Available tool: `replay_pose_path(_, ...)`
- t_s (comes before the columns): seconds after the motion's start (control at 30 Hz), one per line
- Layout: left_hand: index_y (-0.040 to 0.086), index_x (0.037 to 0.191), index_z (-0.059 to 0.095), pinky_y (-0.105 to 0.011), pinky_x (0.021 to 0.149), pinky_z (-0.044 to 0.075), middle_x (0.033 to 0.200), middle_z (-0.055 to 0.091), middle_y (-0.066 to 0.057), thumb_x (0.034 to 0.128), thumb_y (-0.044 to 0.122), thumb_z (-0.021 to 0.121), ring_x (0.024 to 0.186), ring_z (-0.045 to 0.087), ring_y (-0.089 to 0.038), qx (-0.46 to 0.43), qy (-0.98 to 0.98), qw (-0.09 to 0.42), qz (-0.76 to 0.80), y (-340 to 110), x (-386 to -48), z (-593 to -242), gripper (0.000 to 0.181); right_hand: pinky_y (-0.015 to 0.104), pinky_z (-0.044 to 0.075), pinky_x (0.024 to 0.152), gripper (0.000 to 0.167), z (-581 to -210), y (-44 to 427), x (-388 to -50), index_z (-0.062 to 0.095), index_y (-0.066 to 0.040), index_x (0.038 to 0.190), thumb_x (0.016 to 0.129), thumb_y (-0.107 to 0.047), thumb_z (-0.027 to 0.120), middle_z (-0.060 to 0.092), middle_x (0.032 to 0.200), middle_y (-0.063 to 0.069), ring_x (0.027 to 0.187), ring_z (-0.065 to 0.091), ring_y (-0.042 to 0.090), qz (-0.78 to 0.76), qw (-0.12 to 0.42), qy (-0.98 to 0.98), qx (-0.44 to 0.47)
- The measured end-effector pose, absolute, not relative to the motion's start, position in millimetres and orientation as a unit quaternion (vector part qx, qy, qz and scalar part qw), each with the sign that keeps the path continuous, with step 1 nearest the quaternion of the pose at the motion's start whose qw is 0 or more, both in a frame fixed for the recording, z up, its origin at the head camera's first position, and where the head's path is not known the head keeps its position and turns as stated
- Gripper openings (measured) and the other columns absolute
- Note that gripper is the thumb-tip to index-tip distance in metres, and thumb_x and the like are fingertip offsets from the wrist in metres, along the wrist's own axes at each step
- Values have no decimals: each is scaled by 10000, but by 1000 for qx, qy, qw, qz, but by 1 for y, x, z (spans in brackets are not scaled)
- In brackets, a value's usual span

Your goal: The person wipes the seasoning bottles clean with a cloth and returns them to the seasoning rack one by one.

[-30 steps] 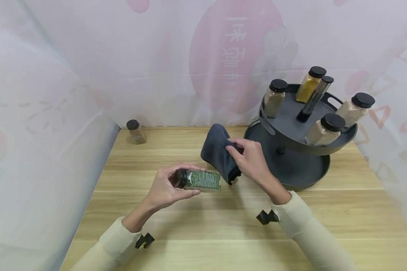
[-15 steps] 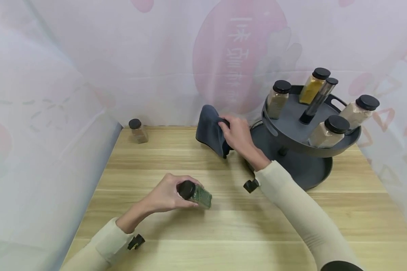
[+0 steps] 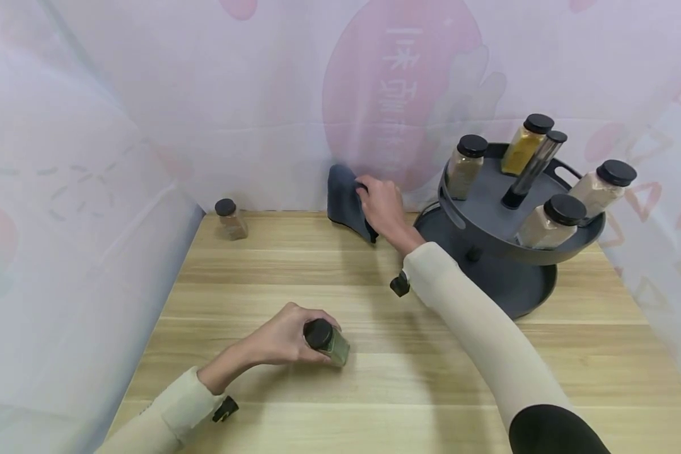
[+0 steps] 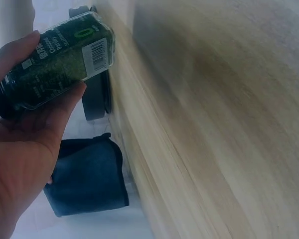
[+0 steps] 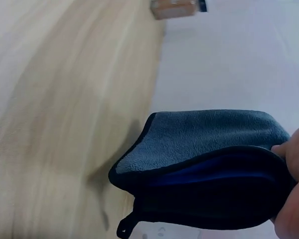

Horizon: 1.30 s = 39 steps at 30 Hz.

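Observation:
My left hand [image 3: 289,335] grips a clear spice jar [image 4: 60,62] of green dried herb with a black lid. In the left wrist view its label and barcode face the camera, and its base is off the wood there. Toward the back of the table, my right hand [image 3: 383,207] pinches a dark blue-grey cloth [image 3: 344,200] by its upper edge. The cloth hangs folded, with a black border and a small loop [image 5: 126,226] at one corner in the right wrist view.
A two-tier dark turntable rack [image 3: 488,243] stands at the right, with several spice jars on its upper tier, one holding yellow powder [image 3: 522,148]. Another small jar [image 3: 232,221] with a black lid stands at the back left. White printed fabric [image 3: 261,126] hangs behind the table.
My right hand has carried the cloth away from the jar, toward the back of the table. My left hand has lowered the herb jar toward the front and turned it lid-up, tilted.

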<state>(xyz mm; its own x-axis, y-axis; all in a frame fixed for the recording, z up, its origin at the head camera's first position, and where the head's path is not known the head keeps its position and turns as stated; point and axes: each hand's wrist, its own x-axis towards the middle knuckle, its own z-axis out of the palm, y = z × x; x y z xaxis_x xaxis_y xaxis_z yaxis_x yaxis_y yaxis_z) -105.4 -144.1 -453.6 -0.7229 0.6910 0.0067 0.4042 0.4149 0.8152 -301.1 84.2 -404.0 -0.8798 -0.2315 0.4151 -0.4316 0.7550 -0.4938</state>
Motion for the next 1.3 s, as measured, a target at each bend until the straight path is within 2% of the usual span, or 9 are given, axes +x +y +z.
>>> replay_pose_path(0.17, 116, 1188, 751, -240, 834, 581, 1089, 784, 15, 769, 151, 957, 947, 709, -32, 350, 826, 166, 410, -141, -105, -454, 469, 369, 580, 680, 278, -413, 79, -295, 720, -50, 1327, 1086, -140, 616, 776, 1180, 161, 688, 720, 230, 251, 139, -932, 222)
replay_pose_path(0.47, 107, 1174, 751, -227, 839, 580, 1048, 782, 43, 769, 160, 958, 938, 707, -9, 374, 830, 170, 378, -137, -103, -456, 457, 396, 609, 823, 267, -423, 70, -269, 740, -57, 1297, 1080, -167, 632, 781, 1178, 135, 857, 768, 240, 217, 90, -928, 290)
replay_pose_path(0.57, 103, 1167, 752, -228, 859, 576, 1042, 780, 56, 773, 177, 962, 953, 710, -13, 381, 833, 168, 364, -137, -102, -457, 453, 396, 608, 813, 273, -428, 66, -257, 741, -58, 1301, 1078, -174, 636, 780, 1178, 132, 852, 762, 232, 207, 63, -928, 302)
replay_pose_path(0.7, 85, 1163, 750, -286, 859, 600, 1015, 773, 70, 774, 180, 964, 934, 740, -74, 380, 832, 181, 361, -137, -99, -458, 454, 394, 611, 813, 270, -435, 60, -242, 743, -66, 1297, 1067, -175, 653, 786, 1143, 119, 873, 758, 237, 181, 31, -927, 326)
replay_pose_path(0.83, 83, 1158, 748, -340, 860, 611, 1002, 766, 83, 770, 170, 963, 920, 751, -113, 381, 830, 191, 359, -136, -98, -460, 452, 413, 611, 864, 259, -445, 55, -228, 749, -86, 1288, 1051, -143, 662, 782, 1163, 103, 974, 762, 254, 149, -1, -926, 347)
replay_pose_path(1.07, 80, 1160, 746, -323, 846, 609, 1015, 771, 69, 774, 170, 961, 916, 739, -83, 389, 831, 190, 350, -134, -97, -462, 450, 361, 600, 699, 248, -459, 51, -212, 765, -105, 1244, 1044, -87, 620, 782, 1113, 95, 863, 747, 216, 115, -44, -928, 352)
replay_pose_path(1.2, 70, 1155, 742, -313, 833, 609, 1020, 773, 55, 774, 152, 954, 908, 706, -22, 404, 827, 180, 347, -133, -97, -462, 443, 350, 577, 682, 183, -462, 52, -205, 769, -121, 1185, 1047, -135, 651, 773, 1026, 64, 825, 722, 191, 103, -51, -926, 361)
replay_pose_path(1.3, 73, 1149, 741, -246, 827, 586, 1025, 771, 65, 772, 149, 953, 911, 681, 16, 416, 826, 171, 340, -132, -96, -463, 439, 348, 585, 686, 207, -463, 56, -199, 743, -115, 1230, 1050, -188, 669, 773, 1028, 56, 815, 727, 188, 100, -44, -924, 366)
